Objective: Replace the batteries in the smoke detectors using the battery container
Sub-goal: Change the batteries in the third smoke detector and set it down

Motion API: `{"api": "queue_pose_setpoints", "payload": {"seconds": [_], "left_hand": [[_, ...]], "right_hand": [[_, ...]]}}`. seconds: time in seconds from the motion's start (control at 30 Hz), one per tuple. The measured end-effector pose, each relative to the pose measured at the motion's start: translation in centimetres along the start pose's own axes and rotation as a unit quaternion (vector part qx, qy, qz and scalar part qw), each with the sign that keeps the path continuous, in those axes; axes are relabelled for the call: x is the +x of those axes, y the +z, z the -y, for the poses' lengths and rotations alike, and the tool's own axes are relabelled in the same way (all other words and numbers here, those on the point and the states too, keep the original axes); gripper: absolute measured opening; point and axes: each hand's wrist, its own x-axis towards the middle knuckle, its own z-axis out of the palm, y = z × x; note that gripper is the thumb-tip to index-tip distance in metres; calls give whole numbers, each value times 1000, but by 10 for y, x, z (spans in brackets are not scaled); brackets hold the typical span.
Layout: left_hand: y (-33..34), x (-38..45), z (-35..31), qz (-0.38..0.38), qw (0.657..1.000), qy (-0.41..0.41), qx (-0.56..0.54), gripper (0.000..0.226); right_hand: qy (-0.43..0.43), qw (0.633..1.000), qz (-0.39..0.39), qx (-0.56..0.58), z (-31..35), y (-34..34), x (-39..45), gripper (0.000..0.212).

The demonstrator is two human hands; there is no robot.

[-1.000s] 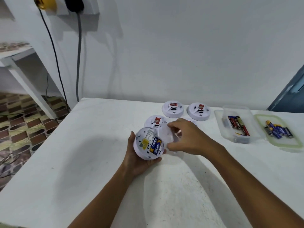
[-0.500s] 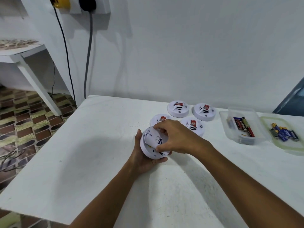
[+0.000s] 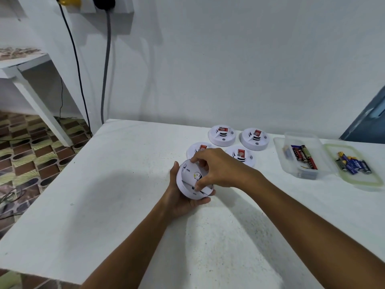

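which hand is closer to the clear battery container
Right. The right hand sits on top of the held smoke detector, on the side toward the clear battery container; the left hand cups the detector from below, farther away.

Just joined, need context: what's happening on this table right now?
A person is servicing smoke detectors. The left hand cradles one detector with its back facing up, while the right hand pinches its back cover. Four more detectors sit on the table, beside a clear container and a lid, both holding batteries.
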Motion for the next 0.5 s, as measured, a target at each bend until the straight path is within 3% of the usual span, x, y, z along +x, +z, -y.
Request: {"api": "queue_pose_setpoints", "payload": {"seconds": [0.23, 0.4, 0.5], "left_hand": [[3, -5, 0, 24, 999, -24, 13, 81], [3, -4, 2, 52, 998, -29, 11, 111], [2, -3, 2, 52, 998, -40, 6, 114]], "right_hand": [[3, 999, 39, -16, 0, -7, 8, 64], [7, 998, 47, -41, 0, -9, 8, 58], [9, 999, 37, -36, -1, -7, 6, 57]]}}
